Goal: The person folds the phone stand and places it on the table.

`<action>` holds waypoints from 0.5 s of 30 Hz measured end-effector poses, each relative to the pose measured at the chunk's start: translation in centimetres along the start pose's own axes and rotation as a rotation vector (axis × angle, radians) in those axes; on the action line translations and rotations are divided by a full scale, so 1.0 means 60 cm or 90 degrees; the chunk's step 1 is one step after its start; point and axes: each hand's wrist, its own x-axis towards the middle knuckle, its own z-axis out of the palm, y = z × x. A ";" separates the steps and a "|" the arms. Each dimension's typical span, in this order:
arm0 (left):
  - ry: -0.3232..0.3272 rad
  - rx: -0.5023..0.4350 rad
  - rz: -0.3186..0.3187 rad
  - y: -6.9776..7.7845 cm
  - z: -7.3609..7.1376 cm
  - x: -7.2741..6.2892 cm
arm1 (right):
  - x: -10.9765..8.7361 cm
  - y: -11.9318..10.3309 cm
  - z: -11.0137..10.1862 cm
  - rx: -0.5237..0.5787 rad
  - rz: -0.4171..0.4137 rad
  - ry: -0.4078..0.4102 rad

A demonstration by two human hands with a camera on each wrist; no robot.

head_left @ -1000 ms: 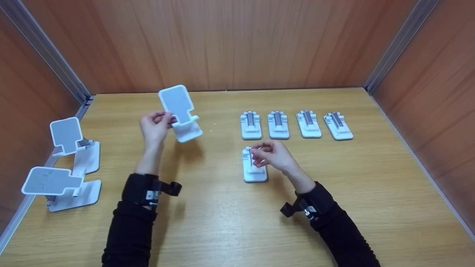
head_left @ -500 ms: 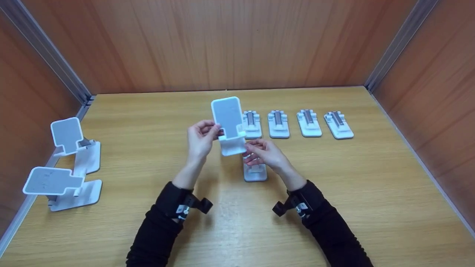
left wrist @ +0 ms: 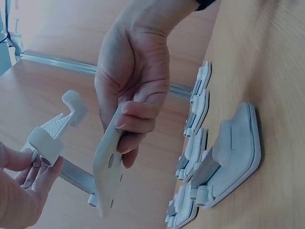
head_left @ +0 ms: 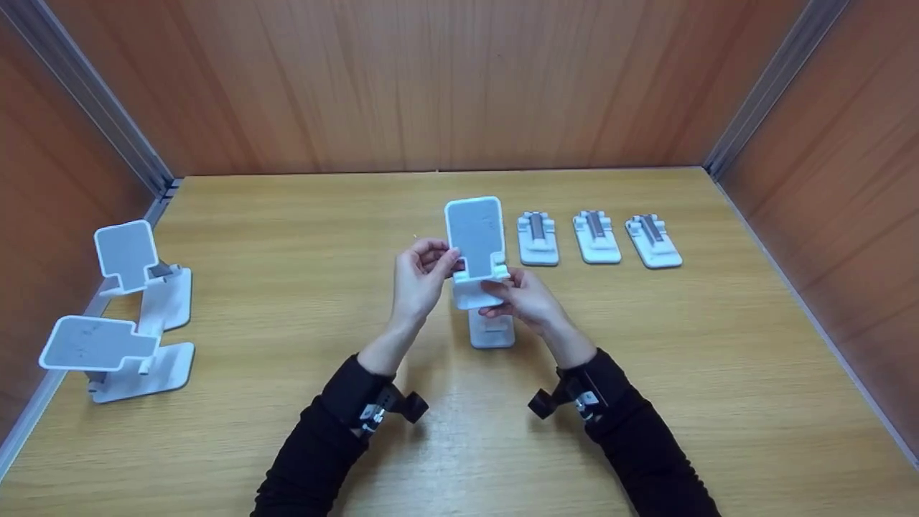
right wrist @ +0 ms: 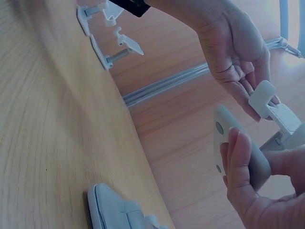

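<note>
An unfolded white phone stand with a grey pad on its plate is held up in the air between both hands. My left hand pinches it at the left side, by the lower part of the plate. My right hand grips the edge of its flat base, thumb on one face and fingers on the other. In the left wrist view the metal arm between plate and base is extended. Below the hands lies a folded phone stand, its upper part hidden in the head view.
More folded stands lie in a row at the back right, one hidden behind the held stand in the head view. Two unfolded stands, one farther back and one nearer, stand at the table's left edge. Wooden panels enclose the table.
My left hand has carried the unfolded stand rightward to the right hand. The right hand has left the folded stand on the table and now grips the carried stand's base.
</note>
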 end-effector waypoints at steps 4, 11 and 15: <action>-0.028 0.036 0.000 0.007 0.000 0.003 | -0.001 -0.004 -0.002 -0.005 0.010 -0.001; -0.044 0.133 0.005 0.017 -0.004 0.012 | -0.004 -0.007 -0.005 -0.005 0.016 0.004; -0.043 0.154 0.008 0.019 -0.006 0.015 | -0.005 -0.006 -0.005 -0.005 0.017 0.007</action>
